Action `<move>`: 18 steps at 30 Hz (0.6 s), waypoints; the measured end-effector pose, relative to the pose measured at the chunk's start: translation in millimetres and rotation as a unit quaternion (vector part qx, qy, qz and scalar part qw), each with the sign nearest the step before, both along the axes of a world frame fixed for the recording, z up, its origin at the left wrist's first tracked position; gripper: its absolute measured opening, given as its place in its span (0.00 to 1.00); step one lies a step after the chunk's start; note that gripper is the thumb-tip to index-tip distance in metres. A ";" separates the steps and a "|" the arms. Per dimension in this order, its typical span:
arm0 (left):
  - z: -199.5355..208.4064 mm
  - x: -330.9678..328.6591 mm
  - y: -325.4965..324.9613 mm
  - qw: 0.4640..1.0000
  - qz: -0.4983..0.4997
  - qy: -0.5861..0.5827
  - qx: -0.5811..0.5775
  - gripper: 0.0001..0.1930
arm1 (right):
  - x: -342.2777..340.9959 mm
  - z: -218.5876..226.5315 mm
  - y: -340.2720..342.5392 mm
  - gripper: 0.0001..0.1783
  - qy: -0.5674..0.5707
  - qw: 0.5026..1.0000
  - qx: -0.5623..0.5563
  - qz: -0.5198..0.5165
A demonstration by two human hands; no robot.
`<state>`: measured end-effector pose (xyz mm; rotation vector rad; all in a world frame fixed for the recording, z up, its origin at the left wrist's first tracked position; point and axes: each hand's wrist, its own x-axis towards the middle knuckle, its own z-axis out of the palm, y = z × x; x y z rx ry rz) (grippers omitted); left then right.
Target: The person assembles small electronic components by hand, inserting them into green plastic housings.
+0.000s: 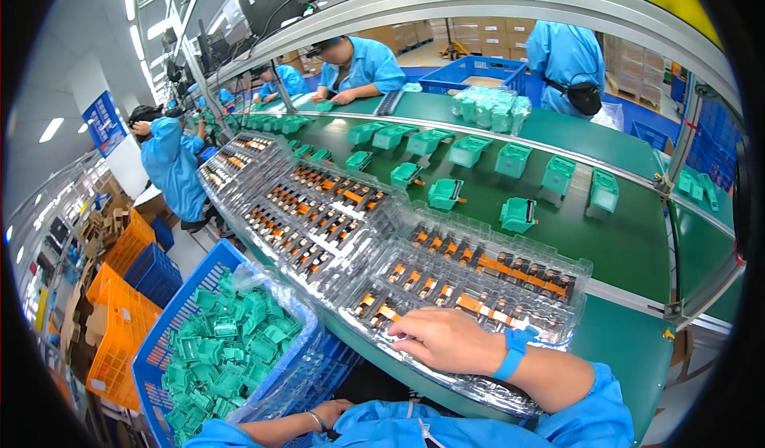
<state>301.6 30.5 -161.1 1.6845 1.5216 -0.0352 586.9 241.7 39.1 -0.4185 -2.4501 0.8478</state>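
Note:
My right hand point(438, 339), with a blue band at the wrist, lies low over the front of a clear plastic tray point(510, 338). Its fingers are bent and close together beside small black and orange parts point(385, 312); whatever they pinch is out of sight. Rows of the same parts fill the tray. Close to my body, my left hand point(329, 411) rests by the blue jacket, well apart from the tray. A bracelet circles that wrist, and its fingertips are hidden. A blue crate point(151, 352) of loose green plastic housings point(231, 344) stands left of the tray.
More loaded trays point(307, 225) run along the bench to the far left. Green housings point(512, 159) sit spaced on the green conveyor point(629, 245), with metal rails along it. Across it a person point(360, 69) works. Orange crates point(123, 340) stand at the left.

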 end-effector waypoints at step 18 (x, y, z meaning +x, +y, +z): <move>-44.9 -0.4 -7.3 0.953 -0.209 0.208 0.070 0.13 | -9.9 -9.1 -4.5 0.07 0.019 0.999 0.033 0.013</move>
